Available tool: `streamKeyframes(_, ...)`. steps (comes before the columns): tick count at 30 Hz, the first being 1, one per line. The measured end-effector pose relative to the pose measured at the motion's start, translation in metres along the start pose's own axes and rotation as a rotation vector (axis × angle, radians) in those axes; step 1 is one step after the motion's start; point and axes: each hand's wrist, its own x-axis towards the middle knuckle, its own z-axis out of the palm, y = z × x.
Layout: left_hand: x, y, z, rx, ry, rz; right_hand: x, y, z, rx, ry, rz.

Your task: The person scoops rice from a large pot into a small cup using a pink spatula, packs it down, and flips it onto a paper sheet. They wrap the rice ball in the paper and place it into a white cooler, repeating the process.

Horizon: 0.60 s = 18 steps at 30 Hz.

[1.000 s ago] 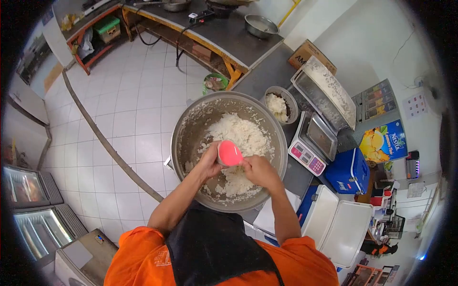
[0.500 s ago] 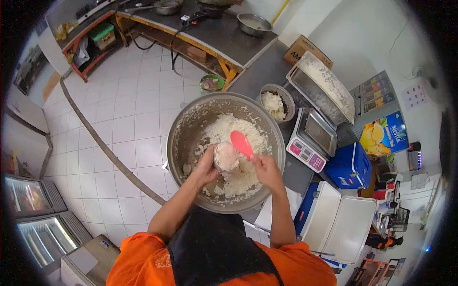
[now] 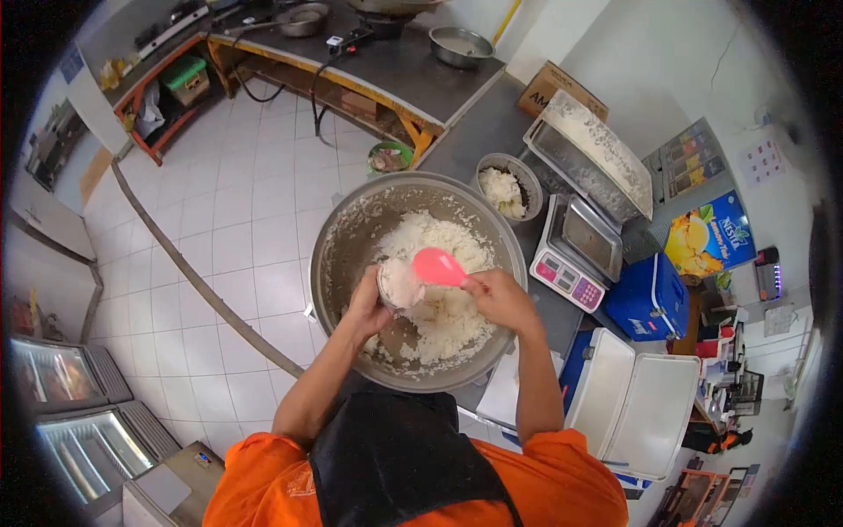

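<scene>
A wide metal pot (image 3: pixel 329 233) of cooked white rice (image 3: pixel 452 312) stands in front of me, with grains stuck along its inner wall. Over its left half, my left hand (image 3: pixel 370 303) is wrapped around a small cup (image 3: pixel 399 285) heaped with rice; the cup's lower part is hidden by my fingers. My right hand (image 3: pixel 502 299) grips the handle of a pink rice paddle (image 3: pixel 439 266). The paddle's blade lies level and meets the right side of the heaped rice in the cup.
Right of the pot stand a small bowl of rice (image 3: pixel 502 191), a digital scale (image 3: pixel 569 279) and a rice-smeared metal pan (image 3: pixel 597 145). A blue cooler (image 3: pixel 648 299) and an open white-lined cooler (image 3: pixel 601 382) are farther right. Tiled floor (image 3: pixel 219 290) lies left.
The paddle has turned from slanting upright to nearly level and moved left against the cup's rice. My left hand and the cup have shifted slightly left.
</scene>
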Motion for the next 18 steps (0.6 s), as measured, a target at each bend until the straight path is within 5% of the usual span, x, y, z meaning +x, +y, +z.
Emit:
streamKeyframes(2, 0.001, -0.003, -0.006, -0.274, 0.001, 0.081, -0.002, 0.027, 0.034, 0.384, 0.246, 0.038)
streamKeyframes(4, -0.006, 0.002, 0.000, -0.299, 0.045, 0.112, -0.006, 0.045, 0.064, 0.307, 0.095, 0.045)
streamKeyframes(8, -0.016, 0.013, -0.015, -0.429, 0.032, 0.171, -0.019, 0.036, 0.074, 0.495, 0.227, 0.177)
streamKeyframes(10, -0.028, 0.017, -0.013, -0.435, 0.023, 0.177, -0.028, 0.029, 0.081, 0.026, 0.042, 0.435)
streamKeyframes(11, -0.033, 0.018, -0.010, -0.447, 0.009, 0.184, -0.032, 0.026, 0.087, 0.036, 0.052, 0.450)
streamKeyframes(13, -0.046, 0.017, 0.009, -0.423, -0.008, 0.167, -0.036, 0.008, 0.101, 0.103, 0.367, 0.047)
streamKeyframes(15, -0.061, 0.006, 0.031, -0.401, -0.028, 0.119, -0.038, -0.021, 0.102, 0.469, 0.421, -0.086)
streamKeyframes(18, -0.071, -0.021, 0.050, -0.342, -0.036, 0.002, -0.053, -0.059, 0.096, 0.588, 0.607, -0.103)
